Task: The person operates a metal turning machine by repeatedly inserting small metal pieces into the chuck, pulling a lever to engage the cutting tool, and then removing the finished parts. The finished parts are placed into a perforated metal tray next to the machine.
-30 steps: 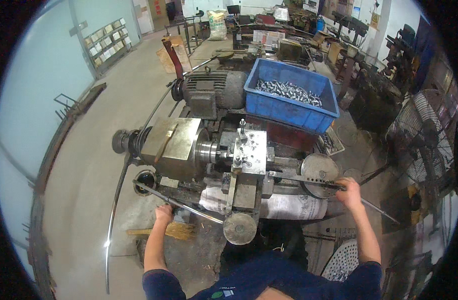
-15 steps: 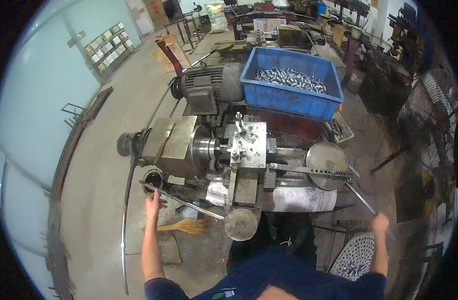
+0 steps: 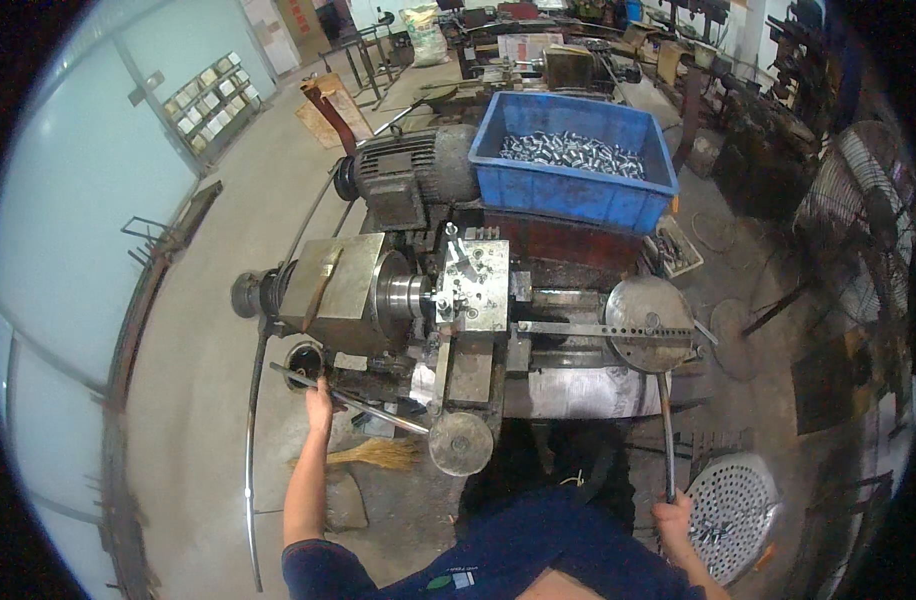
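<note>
In front of me stands a small lathe-like machine. Its chuck (image 3: 406, 297) faces a block-shaped tool post (image 3: 483, 285). My left hand (image 3: 319, 405) is closed around the long metal lever (image 3: 378, 412) that runs to a round disc (image 3: 461, 444) at the machine's front. On the right, my right hand (image 3: 675, 518) grips the lower end of a bar handle (image 3: 666, 425). That handle hangs below a large round plate (image 3: 650, 310), crossed by a flat perforated bar (image 3: 603, 330). Whatever small piece sits at the chuck is too small to make out.
Behind the machine, a blue bin (image 3: 578, 195) holds many small metal parts, next to a motor (image 3: 410, 170). A perforated round basket (image 3: 743, 490) with some parts stands beside my right hand. A broom head (image 3: 373, 455) lies low left; a fan (image 3: 858, 220) stands right.
My right hand has swung the bar handle inward and down toward my body. The tool post and front disc have shifted left, closer to the chuck. My left hand has closed on its lever.
</note>
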Demonstrator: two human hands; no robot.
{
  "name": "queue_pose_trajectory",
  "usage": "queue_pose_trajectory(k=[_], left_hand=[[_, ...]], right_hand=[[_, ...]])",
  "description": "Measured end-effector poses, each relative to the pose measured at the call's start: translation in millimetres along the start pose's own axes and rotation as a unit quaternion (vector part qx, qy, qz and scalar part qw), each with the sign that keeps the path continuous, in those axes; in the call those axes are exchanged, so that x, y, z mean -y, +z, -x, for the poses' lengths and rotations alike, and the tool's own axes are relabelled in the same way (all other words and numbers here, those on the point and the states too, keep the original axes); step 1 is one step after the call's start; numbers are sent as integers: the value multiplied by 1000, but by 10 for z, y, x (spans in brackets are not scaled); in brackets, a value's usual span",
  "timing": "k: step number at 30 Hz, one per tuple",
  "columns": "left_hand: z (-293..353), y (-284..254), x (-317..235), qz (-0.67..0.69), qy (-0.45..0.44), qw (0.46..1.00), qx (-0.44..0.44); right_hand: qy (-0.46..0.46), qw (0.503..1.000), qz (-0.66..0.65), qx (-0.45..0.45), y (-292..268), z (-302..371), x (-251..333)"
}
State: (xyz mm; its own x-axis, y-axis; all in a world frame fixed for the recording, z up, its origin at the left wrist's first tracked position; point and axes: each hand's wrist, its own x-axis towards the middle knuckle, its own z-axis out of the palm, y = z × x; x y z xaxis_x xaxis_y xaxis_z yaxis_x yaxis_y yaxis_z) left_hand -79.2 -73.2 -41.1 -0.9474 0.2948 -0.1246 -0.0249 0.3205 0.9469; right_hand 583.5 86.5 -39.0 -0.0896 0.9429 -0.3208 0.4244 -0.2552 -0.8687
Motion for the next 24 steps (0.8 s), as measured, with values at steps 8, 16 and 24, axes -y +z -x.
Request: queue_pose_trajectory(k=[8, 16, 24], left_hand=[[-151, -193, 104, -120, -34, 989, 76], [-79, -189, 87, -109, -88, 986, 85], [157, -256, 310, -22, -26, 995, 94]], right_hand=[[-35, 999, 8, -19, 50, -55, -16], [-129, 777, 593, -167, -1471, -1719, -204], [-219, 796, 493, -275, -591, -2088, 638]])
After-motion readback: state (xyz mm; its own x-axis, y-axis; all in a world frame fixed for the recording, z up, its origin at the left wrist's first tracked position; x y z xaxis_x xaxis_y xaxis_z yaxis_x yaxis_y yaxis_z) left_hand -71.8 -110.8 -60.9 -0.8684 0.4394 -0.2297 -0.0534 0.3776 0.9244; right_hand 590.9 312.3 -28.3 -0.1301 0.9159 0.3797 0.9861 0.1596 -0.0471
